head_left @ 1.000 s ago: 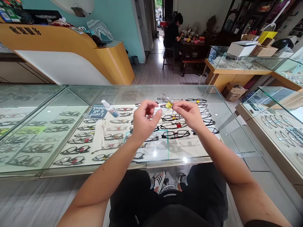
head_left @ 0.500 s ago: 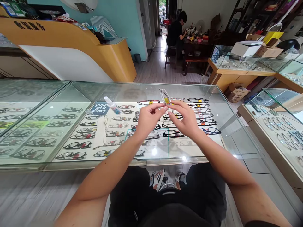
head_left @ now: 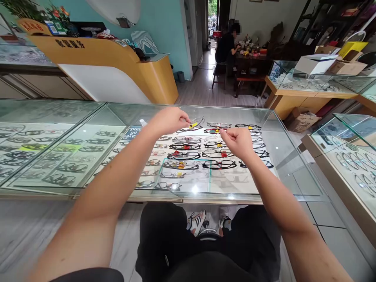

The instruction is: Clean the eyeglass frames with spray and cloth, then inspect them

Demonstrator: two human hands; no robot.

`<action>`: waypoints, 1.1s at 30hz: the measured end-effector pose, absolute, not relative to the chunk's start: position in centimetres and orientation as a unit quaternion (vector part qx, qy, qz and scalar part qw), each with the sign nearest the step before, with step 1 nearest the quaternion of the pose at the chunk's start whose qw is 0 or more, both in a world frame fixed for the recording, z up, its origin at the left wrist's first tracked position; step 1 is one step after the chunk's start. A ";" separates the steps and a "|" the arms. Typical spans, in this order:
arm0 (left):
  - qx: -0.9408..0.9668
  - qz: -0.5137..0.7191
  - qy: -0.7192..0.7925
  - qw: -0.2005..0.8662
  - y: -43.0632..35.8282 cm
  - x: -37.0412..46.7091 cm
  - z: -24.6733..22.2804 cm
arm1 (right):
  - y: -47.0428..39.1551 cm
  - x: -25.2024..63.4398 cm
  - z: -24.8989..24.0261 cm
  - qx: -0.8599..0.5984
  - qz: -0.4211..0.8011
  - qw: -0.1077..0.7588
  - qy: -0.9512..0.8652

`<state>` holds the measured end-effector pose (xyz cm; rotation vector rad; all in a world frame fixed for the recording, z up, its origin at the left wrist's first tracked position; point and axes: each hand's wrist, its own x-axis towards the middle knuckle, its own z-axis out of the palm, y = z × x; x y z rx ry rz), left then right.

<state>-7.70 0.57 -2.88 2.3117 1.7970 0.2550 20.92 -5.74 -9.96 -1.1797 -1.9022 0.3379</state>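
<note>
My left hand (head_left: 170, 120) is over the back half of the glass display case (head_left: 243, 199). Its fingers are closed on a pair of clear glasses (head_left: 196, 123) with a yellow tag on the lens. To the right, my right hand (head_left: 237, 141) hangs over the rows of frames, fingers curled; what it holds, if anything, is hidden. Several dark-rimmed glasses (head_left: 219, 164) with red and yellow tags lie in rows inside the case. A spray bottle (head_left: 143, 122) shows only its white top behind my left forearm, beside a blue printed card (head_left: 132, 133).
An orange and white counter (head_left: 152, 74) stands beyond the case on the left. A person (head_left: 225, 47) sits at a dark table (head_left: 252, 58) in the back. More glass cases (head_left: 346, 137) stand at the right, and a cardboard box (head_left: 301, 119) is on the floor.
My hands have moved apart. My left hand has gone left with the clear glasses, which both hands were holding; my right hand has gone right and let go of them. The view has shifted left.
</note>
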 end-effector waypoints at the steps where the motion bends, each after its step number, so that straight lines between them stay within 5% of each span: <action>1: 0.789 0.037 0.606 0.097 1.4 -7.9 -2.7 | -5.7 21.0 -9.9 -0.480 0.149 0.418 -0.757; 8: 0.799 -0.118 0.585 0.069 5.2 -8.5 -4.5 | -5.9 21.2 -9.7 -0.477 0.167 0.412 -0.758; 19: 0.815 -0.134 0.563 0.025 6.4 -8.3 -8.1 | -6.0 21.0 -9.5 -0.475 0.112 0.367 -0.792; 33: 0.791 -0.123 0.598 0.036 8.4 -7.7 -7.1 | -5.9 20.6 -10.0 -0.475 0.113 0.342 -0.803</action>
